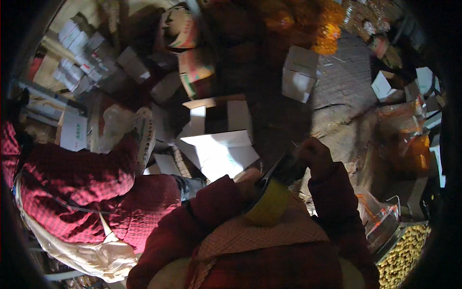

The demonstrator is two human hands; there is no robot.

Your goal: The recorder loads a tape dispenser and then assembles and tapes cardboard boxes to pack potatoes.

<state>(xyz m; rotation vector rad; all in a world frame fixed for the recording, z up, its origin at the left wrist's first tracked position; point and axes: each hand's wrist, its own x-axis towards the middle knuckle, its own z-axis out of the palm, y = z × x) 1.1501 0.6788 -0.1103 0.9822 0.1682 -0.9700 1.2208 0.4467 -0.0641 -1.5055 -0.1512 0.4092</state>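
My left hand (249, 181) is at the near-left edge of a dark flat item (287, 171), its fingers partly hidden. Above the far-right end of that item, my right hand (314, 154) has its fingers closed on it. The item is dim and blurred, so its kind cannot be made out. A yellow piece (270, 204) hangs just below it, over my lap; whether the two are joined is unclear. Beyond my left hand stands an open white cardboard box (238, 139) with its flaps spread, the near flap brightly lit.
At my left sits a person in a red checked garment (79, 180). Cartons (77, 39) are piled at upper left, and a closed carton (299, 74) stands ahead. Orange mesh bags (328, 34) lie at the back. A crate of small yellowish round produce (404, 256) is at lower right.
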